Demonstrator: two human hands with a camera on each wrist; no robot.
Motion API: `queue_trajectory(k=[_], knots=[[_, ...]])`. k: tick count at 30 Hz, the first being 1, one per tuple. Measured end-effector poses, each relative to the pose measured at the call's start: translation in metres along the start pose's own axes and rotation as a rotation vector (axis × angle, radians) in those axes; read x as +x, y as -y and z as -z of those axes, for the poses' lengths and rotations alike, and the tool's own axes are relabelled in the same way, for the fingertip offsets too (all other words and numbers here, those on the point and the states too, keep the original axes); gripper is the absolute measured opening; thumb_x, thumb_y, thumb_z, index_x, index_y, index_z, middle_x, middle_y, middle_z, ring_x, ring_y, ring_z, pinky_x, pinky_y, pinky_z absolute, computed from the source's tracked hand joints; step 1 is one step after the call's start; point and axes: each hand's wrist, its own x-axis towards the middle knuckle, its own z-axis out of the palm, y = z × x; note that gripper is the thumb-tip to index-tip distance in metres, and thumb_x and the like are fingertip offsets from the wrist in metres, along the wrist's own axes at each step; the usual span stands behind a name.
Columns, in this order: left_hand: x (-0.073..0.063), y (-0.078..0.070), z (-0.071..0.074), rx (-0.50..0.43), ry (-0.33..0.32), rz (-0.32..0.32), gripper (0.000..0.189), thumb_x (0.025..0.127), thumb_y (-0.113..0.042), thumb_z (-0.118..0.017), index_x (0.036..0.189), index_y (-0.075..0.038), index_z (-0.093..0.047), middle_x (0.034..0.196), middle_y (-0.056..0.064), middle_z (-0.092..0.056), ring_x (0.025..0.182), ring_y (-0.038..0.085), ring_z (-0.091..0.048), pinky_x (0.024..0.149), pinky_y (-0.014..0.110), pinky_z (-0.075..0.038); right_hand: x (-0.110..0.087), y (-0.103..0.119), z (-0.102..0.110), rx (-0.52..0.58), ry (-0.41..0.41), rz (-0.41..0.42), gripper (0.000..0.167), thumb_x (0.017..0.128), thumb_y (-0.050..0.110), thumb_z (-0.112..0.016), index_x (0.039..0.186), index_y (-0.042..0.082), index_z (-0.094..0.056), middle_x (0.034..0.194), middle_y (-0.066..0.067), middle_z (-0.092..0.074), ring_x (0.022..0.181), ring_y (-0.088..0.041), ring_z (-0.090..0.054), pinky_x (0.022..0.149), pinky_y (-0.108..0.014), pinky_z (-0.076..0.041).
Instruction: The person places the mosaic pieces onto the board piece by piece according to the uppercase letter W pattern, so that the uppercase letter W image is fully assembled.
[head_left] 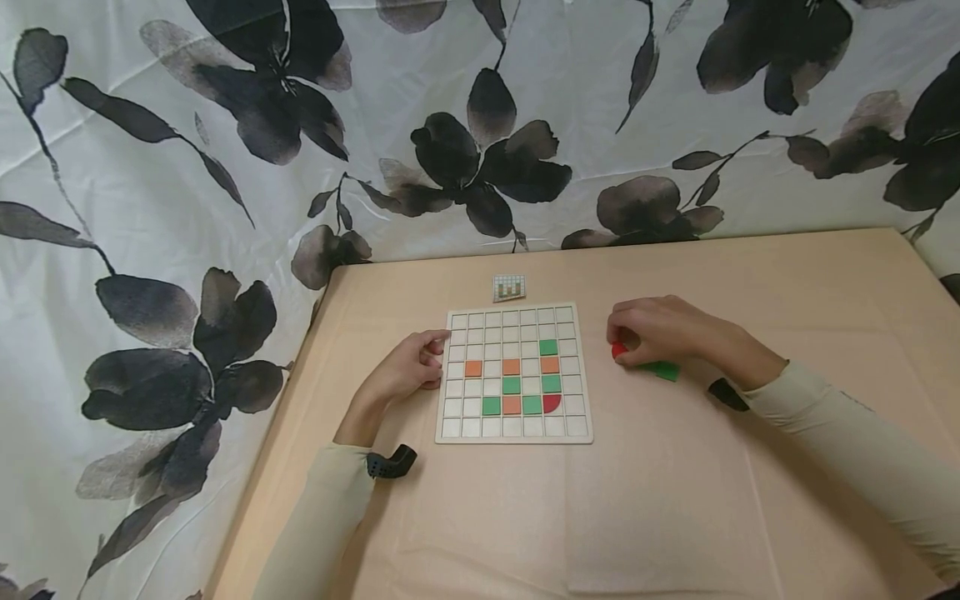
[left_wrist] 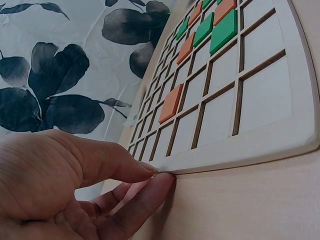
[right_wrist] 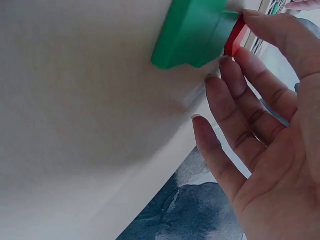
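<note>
A white grid board (head_left: pixel 531 427) lies on the table, holding several green and orange square tiles and one red rounded piece (head_left: pixel 552 403). At its left edge, my left hand (head_left: pixel 401 367) pinches the rim between thumb and fingertip, with an orange tile (left_wrist: pixel 170 104) close by in the left wrist view. To the right of the board, my right hand (head_left: pixel 671 329) holds a small red piece (right_wrist: pixel 236 37) between thumb and index finger; its other fingers are spread. Green pieces (right_wrist: pixel 192 35) lie beside that red piece, partly under the hand in the head view.
A small card (head_left: pixel 509 287) with a printed grid pattern lies behind the board. Floral cloth (head_left: pixel 420 75) hangs along the table's back and left sides. Each wrist wears a black band (head_left: pixel 392 462). Pale wood tabletop (head_left: pixel 637 517) extends in front of the board.
</note>
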Motion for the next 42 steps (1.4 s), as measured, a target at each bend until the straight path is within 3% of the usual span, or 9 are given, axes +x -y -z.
queue_trajectory(k=[10, 23, 42], knots=[[0.001, 0.001, 0.001, 0.013, 0.002, 0.006, 0.069, 0.090, 0.016, -0.060, 0.152, -0.010, -0.044, 0.120, 0.012, -0.044, 0.094, 0.021, -0.051, 0.070, 0.028, -0.056, 0.000, -0.005, 0.004, 0.044, -0.007, 0.041, 0.029, 0.080, 0.023, -0.084, 0.106, 0.019, -0.074, 0.093, 0.008, -0.060, 0.085, -0.012, -0.056, 0.073, -0.032, -0.050], [0.002, 0.002, 0.002, -0.010, 0.006, 0.001, 0.068, 0.091, 0.016, -0.059, 0.152, -0.011, -0.044, 0.120, 0.012, -0.043, 0.094, 0.022, -0.050, 0.071, 0.030, -0.056, 0.001, -0.014, 0.006, 0.092, 0.036, 0.050, 0.026, 0.083, 0.024, -0.085, 0.106, 0.025, -0.075, 0.093, 0.010, -0.062, 0.087, -0.011, -0.057, 0.075, -0.033, -0.050], [0.002, 0.005, 0.001, -0.013, 0.018, -0.020, 0.066, 0.093, 0.016, -0.058, 0.152, -0.008, -0.043, 0.121, 0.015, -0.043, 0.095, 0.023, -0.050, 0.073, 0.031, -0.058, 0.002, -0.009, 0.003, 0.093, -0.019, 0.042, 0.021, 0.083, 0.016, -0.079, 0.104, 0.021, -0.077, 0.095, 0.008, -0.063, 0.084, -0.013, -0.057, 0.071, -0.032, -0.049]])
